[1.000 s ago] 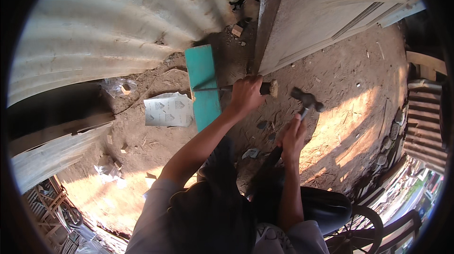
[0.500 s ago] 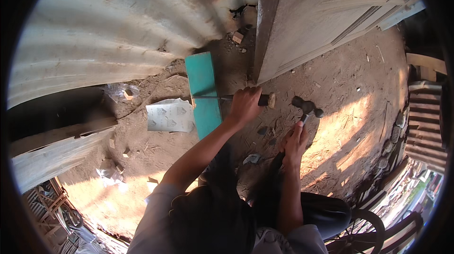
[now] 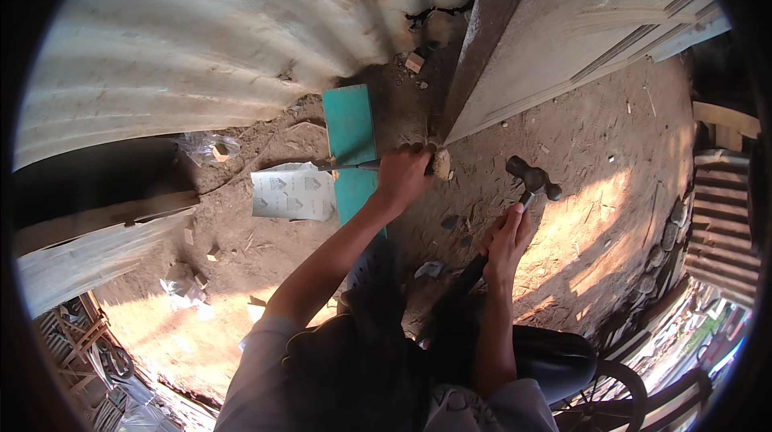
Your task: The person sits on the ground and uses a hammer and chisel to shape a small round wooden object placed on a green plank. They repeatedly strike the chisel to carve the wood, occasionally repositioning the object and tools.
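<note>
My left hand [image 3: 402,174] is closed around a chisel [image 3: 363,164] with a dark grip and a pale, worn butt. Its blade lies across a turquoise board [image 3: 350,119] on the dirt, reaching the left edge, where bare wood shows. In my right hand [image 3: 507,243] is a hammer [image 3: 531,175], gripped along its handle, its dark head raised to the right of the chisel, not touching it. A pale printed sheet [image 3: 288,192] lies just left of the board.
A corrugated metal wall [image 3: 209,46] stands behind the board, and a weathered panelled door [image 3: 579,30] at upper right. Wood scraps [image 3: 213,253] and a crumpled plastic bag [image 3: 205,146] lie on the dirt. A slatted wooden structure [image 3: 720,223] and a spoked wheel [image 3: 615,392] are at the right.
My left hand and chisel have moved left relative to the board, the blade tip now slightly past its left edge. The whole view has shifted slightly; the hammer remains raised.
</note>
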{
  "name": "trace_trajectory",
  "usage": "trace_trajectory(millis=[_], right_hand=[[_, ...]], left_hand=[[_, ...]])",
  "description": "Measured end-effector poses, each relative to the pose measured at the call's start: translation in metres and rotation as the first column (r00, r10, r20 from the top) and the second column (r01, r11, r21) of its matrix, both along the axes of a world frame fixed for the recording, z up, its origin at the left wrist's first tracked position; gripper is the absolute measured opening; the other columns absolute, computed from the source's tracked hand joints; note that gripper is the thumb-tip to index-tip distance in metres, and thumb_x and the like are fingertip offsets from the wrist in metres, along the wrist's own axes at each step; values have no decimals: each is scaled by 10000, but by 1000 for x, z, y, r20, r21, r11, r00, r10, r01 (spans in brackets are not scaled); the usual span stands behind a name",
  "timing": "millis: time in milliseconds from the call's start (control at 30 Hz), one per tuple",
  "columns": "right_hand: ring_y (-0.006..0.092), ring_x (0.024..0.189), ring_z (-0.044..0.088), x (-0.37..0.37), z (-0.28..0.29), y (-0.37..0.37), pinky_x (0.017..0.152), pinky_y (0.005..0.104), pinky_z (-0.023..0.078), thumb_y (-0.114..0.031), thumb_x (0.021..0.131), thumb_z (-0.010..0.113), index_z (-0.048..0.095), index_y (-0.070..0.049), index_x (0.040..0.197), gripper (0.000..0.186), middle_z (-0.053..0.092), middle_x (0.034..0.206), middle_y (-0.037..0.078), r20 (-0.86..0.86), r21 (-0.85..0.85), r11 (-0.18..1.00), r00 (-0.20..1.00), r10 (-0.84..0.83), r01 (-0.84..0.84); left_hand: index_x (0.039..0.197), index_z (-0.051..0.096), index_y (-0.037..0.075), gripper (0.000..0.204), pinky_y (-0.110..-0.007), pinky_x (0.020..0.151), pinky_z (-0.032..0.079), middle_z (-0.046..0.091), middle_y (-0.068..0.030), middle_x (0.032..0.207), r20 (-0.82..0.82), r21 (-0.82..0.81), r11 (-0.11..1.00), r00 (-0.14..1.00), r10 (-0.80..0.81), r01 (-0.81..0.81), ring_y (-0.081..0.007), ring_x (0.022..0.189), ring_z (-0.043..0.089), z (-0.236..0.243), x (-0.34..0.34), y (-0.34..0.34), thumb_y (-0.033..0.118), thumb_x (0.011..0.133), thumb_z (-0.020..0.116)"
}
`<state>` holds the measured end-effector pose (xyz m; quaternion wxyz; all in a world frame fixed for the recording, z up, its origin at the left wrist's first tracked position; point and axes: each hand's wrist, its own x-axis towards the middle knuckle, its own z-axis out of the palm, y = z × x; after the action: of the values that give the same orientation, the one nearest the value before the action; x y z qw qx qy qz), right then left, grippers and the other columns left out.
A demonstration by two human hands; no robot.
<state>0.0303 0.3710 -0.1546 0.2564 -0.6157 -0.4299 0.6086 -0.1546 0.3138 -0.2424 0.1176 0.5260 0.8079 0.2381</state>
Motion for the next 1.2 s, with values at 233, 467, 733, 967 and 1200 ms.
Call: trace_trajectory(millis=[233, 467, 733, 967, 1200], right_hand=[[88, 396, 349, 6, 6, -10, 346, 253, 303, -342, 1029, 361, 423, -70, 831, 343, 378, 575, 5, 47, -19, 998, 997, 55, -54], [71, 382, 280, 1, 13, -3, 341, 237, 253, -421, 1019, 411, 407, -128, 845, 341, 308, 549, -28, 33, 14, 997, 996, -78, 77], [69, 360, 313, 22, -20, -21, 319, 242, 254, -378, 1028, 401, 415, -104, 844, 331, 340, 549, -22, 155, 99, 945, 943, 295, -312], [69, 387, 278, -3, 15, -3, 341, 241, 241, -417, 1019, 416, 423, -126, 859, 332, 310, 553, -29, -80, -17, 991, 988, -135, 134], [70, 395, 266, 8, 11, -2, 350, 238, 238, -409, 1028, 391, 420, -132, 860, 324, 302, 561, -28, -34, 50, 993, 994, -101, 103]], left_hand=[[968, 619, 75, 352, -387, 682, 536, 654, -91, 824, 58, 26, 984, 983, -175, 174, -261, 809, 662, 20, 21, 11, 137, 644, 741], [957, 605, 63, 357, -392, 690, 539, 649, -96, 823, 58, 52, 985, 984, -169, 166, -272, 816, 664, 15, 10, 24, 149, 640, 745], [947, 617, 65, 346, -388, 678, 539, 649, -111, 812, 37, 77, 992, 993, -108, 105, -279, 792, 661, 5, 5, 24, 152, 636, 742], [966, 660, 69, 336, -408, 702, 529, 655, -121, 847, 61, 94, 995, 998, 33, -39, -298, 797, 654, 14, -22, -1, 116, 637, 709], [933, 644, 73, 281, -398, 680, 526, 650, -96, 793, 72, 150, 983, 990, -121, 110, -272, 770, 653, 37, 11, 15, 114, 660, 695]])
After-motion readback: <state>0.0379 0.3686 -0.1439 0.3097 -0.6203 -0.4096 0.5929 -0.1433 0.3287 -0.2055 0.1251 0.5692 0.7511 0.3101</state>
